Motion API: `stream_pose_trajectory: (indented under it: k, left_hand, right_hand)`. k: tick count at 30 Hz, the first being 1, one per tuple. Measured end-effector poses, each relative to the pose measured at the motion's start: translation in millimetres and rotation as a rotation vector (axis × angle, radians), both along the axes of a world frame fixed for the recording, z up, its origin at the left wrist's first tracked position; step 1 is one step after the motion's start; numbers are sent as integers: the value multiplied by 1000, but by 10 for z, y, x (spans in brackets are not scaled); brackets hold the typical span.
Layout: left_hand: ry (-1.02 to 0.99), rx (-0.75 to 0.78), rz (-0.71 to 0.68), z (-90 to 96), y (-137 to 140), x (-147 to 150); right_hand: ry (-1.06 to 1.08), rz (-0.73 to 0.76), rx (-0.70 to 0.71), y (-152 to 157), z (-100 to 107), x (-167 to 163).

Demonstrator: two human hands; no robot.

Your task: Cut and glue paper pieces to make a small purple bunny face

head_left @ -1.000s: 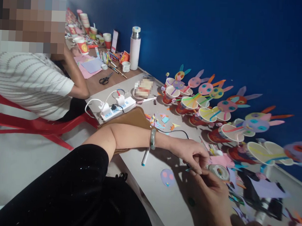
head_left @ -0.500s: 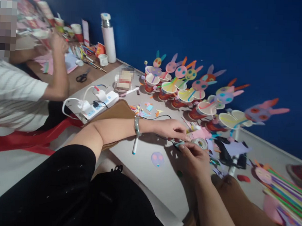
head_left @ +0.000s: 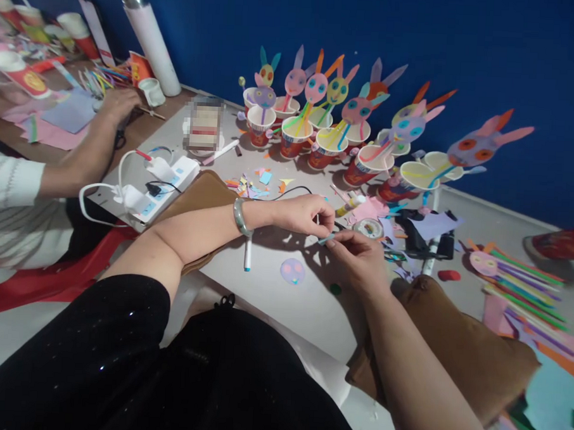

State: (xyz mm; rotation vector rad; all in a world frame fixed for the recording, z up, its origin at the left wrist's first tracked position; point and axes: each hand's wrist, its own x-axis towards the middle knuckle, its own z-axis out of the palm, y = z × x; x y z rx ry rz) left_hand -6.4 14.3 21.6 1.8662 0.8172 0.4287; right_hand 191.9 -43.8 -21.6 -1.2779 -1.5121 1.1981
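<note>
Over the grey table, my left hand (head_left: 308, 215) and my right hand (head_left: 363, 259) meet fingertip to fingertip. Between the thumb and forefinger of my right hand is a small light blue paper piece (head_left: 326, 239). My left thumb and forefinger are pinched right beside it; what lies in that pinch is too small to make out. Below the hands lies a purple paper face (head_left: 293, 271) with pink eye spots. A white marker (head_left: 248, 254) with a blue end lies under my left wrist. Just beyond my right hand is a round tape roll (head_left: 368, 229).
Paper cups (head_left: 296, 138) with rabbit-faced figures line the blue wall. A power strip (head_left: 169, 187) and a brown cushion (head_left: 206, 202) are at left, paper scraps (head_left: 255, 183) behind my hands. A co-worker's hand (head_left: 120, 106) reaches over the brown table. Coloured strips (head_left: 526, 282) lie at right.
The view has shifted, so the table sits higher and further left. My hands stay together at the light blue piece. The co-worker's raised hand has come down towards the tabletop.
</note>
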Motion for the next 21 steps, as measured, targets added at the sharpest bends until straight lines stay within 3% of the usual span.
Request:
stream_pose_trajectory:
  k: [11, 16, 21]
  left_hand:
    - [76, 46, -92, -21, 36, -34]
    - [385, 167, -133, 38, -30, -71]
    - [640, 291, -385, 31, -352, 20]
  right_hand:
    - [-73, -8, 60, 4, -23, 28]
    - [-15, -205, 134, 45, -59, 78]
    - [-20, -285, 131, 70, -74, 94]
